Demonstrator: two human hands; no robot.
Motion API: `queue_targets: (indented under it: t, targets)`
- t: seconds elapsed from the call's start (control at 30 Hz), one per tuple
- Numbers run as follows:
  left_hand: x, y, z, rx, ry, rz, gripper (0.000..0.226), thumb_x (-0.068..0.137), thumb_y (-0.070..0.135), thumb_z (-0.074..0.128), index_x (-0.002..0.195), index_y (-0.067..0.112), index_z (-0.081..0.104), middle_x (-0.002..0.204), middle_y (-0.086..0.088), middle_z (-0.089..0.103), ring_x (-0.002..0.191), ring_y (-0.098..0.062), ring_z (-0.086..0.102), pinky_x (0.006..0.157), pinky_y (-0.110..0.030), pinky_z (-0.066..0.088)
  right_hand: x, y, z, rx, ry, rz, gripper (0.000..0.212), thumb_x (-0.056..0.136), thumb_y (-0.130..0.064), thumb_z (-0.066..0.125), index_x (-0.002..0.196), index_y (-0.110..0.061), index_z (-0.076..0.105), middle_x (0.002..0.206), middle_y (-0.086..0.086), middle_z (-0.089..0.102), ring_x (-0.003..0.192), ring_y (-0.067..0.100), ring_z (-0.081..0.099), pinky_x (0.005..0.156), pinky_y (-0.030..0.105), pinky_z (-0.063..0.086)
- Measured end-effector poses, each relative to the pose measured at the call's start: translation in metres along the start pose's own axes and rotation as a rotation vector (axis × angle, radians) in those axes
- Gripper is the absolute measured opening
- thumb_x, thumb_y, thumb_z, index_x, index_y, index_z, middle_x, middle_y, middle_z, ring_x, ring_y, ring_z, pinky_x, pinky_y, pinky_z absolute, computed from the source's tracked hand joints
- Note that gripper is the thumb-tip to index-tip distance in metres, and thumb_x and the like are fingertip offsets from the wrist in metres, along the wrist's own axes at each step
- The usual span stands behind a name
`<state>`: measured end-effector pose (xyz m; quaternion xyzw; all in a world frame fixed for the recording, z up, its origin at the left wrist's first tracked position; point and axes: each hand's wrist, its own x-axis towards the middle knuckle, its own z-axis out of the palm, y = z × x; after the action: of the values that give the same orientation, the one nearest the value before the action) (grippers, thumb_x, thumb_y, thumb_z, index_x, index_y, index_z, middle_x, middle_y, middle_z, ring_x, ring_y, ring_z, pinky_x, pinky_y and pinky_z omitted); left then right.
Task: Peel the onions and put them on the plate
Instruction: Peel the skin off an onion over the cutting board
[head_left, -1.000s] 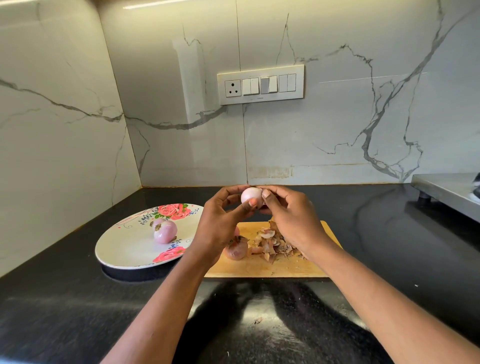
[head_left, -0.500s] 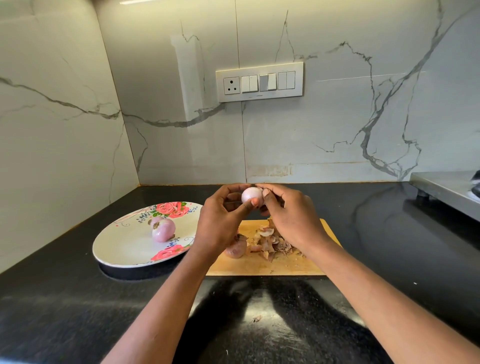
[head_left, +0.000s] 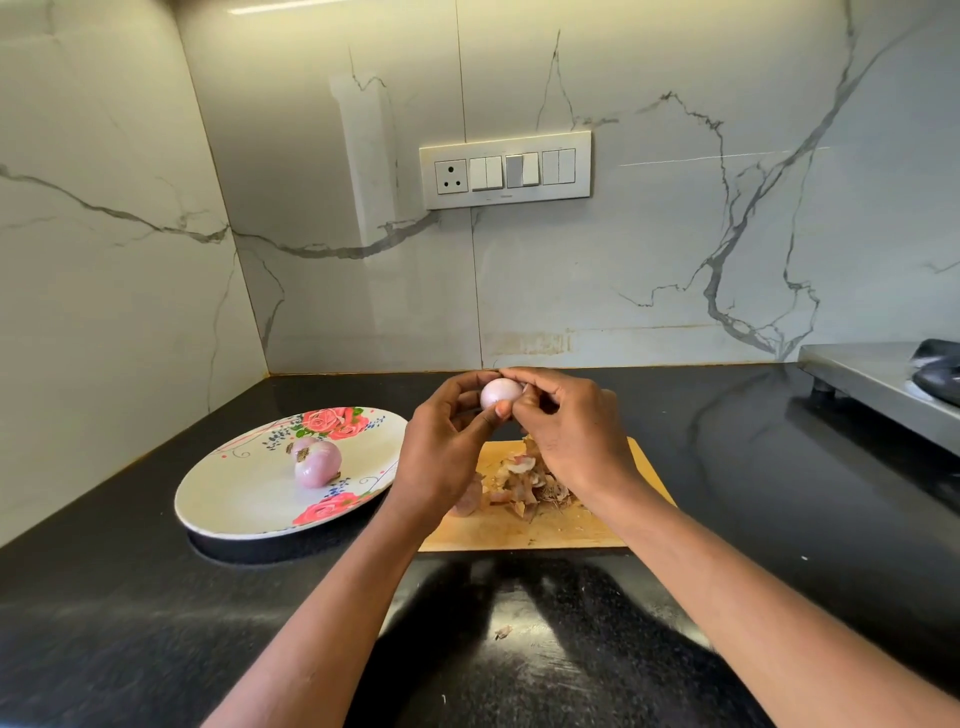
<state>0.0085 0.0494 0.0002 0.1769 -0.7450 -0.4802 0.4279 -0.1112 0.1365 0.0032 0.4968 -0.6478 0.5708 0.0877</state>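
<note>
Head view, looking forward and down at a black countertop (head_left: 156, 623) set in a marble-walled corner. Both hands are raised together above a wooden cutting board (head_left: 524, 527) and grip one small pale onion (head_left: 500, 392) between them. The left hand (head_left: 447, 447) curls round the onion from the left, its thumb tip against the lower front of the bulb and its fingers arched over the top. The right hand (head_left: 571, 431) closes in from the right, with fingertips pinched at the onion's right side; whether they hold a strip of skin there cannot be told. The exposed face of the bulb is smooth and whitish-pink. Its shape reads as nearly round, so no long axis stands out, and root and stem ends are hidden by the fingers; which way it points cannot be told.

On the board, beneath and behind the right hand, lies a heap of dry onion peels (head_left: 524, 486). A pinkish piece at the heap's left edge is mostly hidden by the left wrist.

Left of the board sits a white plate (head_left: 228, 499) with a red rose pattern. A peeled pink onion (head_left: 317, 464) rests near its middle, lying tilted, with a darker end turned up and to the left.

A switch panel (head_left: 505, 169) is mounted on the rear wall. A steel stove edge (head_left: 878, 387) enters at right. One peel scrap (head_left: 503, 632) lies on the counter between the forearms.
</note>
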Motion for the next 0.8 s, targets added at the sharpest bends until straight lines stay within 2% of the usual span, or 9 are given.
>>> queue_targets:
  t: [0.07,0.2,0.27,0.37,0.43,0.5,0.57,0.67,0.8]
  targets:
    - [0.0,0.0,0.001,-0.014,-0.009,0.0,0.048,0.081,0.035,0.072,0.126,0.017,0.066,0.112,-0.001,0.075,0.106,-0.013,0.071,0.101,-0.041,0.056,-0.001,0.001,0.001,-0.003,0.008,-0.007,0.032,0.094,-0.017,0.071,0.126,-0.018,0.072,0.119,-0.003,0.074,0.105,0.007,0.068,0.085,0.014,0.056]
    - [0.0,-0.001,0.002,-0.027,-0.02,-0.009,0.049,0.083,0.034,0.072,0.128,0.017,0.065,0.115,0.0,0.074,0.109,-0.012,0.07,0.1,-0.036,0.056,0.001,0.003,0.0,0.017,0.001,0.015,0.031,0.094,-0.017,0.07,0.125,-0.02,0.072,0.118,-0.004,0.075,0.103,0.007,0.07,0.085,0.018,0.058]
    - [0.001,-0.001,0.001,-0.042,-0.025,-0.019,0.044,0.086,0.028,0.072,0.128,0.017,0.065,0.114,0.001,0.074,0.107,-0.01,0.07,0.097,-0.031,0.056,0.001,0.003,-0.001,0.025,-0.008,0.02,0.031,0.095,-0.016,0.069,0.125,-0.02,0.072,0.117,-0.004,0.075,0.097,0.008,0.071,0.083,0.02,0.059]
    - [0.001,-0.001,-0.001,-0.08,-0.01,-0.033,0.038,0.09,0.021,0.073,0.127,0.017,0.065,0.113,0.001,0.075,0.106,-0.009,0.071,0.087,-0.02,0.055,0.002,0.005,-0.004,0.092,-0.041,0.047,0.03,0.097,-0.014,0.066,0.126,-0.02,0.072,0.115,-0.004,0.075,0.081,0.004,0.073,0.072,0.014,0.057]
    - [0.002,-0.001,-0.003,-0.098,-0.005,-0.039,0.037,0.091,0.019,0.072,0.127,0.017,0.065,0.115,0.002,0.075,0.107,-0.007,0.07,0.084,-0.016,0.054,0.005,0.007,-0.007,0.188,-0.096,0.112,0.028,0.1,-0.017,0.061,0.126,-0.022,0.071,0.117,-0.004,0.074,0.079,0.004,0.074,0.073,0.019,0.058]
    - [0.003,0.0,-0.006,-0.098,0.001,-0.036,0.037,0.091,0.02,0.073,0.127,0.019,0.065,0.117,0.004,0.073,0.109,-0.007,0.069,0.084,-0.017,0.054,0.009,0.009,-0.008,0.281,-0.145,0.175,0.026,0.101,-0.025,0.061,0.124,-0.023,0.072,0.115,-0.005,0.075,0.085,0.008,0.075,0.085,0.035,0.062]
    - [0.004,0.001,-0.007,-0.07,0.014,-0.027,0.037,0.09,0.022,0.074,0.125,0.022,0.065,0.118,0.008,0.072,0.109,-0.006,0.068,0.086,-0.02,0.055,0.011,0.01,-0.006,0.362,-0.149,0.217,0.025,0.097,-0.032,0.066,0.119,-0.023,0.073,0.108,-0.005,0.076,0.089,0.012,0.076,0.091,0.044,0.06]
    - [0.004,0.002,-0.006,-0.049,0.025,-0.015,0.037,0.087,0.028,0.075,0.122,0.025,0.065,0.117,0.01,0.071,0.109,-0.004,0.067,0.085,-0.018,0.055,0.012,0.013,-0.003,0.406,-0.108,0.23,0.018,0.093,-0.03,0.071,0.11,-0.025,0.076,0.1,-0.003,0.078,0.087,0.016,0.076,0.089,0.046,0.061]
    - [0.002,0.006,-0.004,-0.073,0.056,-0.017,0.051,0.074,0.04,0.077,0.119,0.019,0.065,0.113,0.007,0.071,0.101,0.004,0.067,0.077,-0.012,0.054,0.01,0.014,-0.002,0.376,-0.08,0.186,0.013,0.095,-0.022,0.069,0.106,-0.021,0.076,0.096,-0.003,0.078,0.086,0.013,0.076,0.084,0.039,0.062]
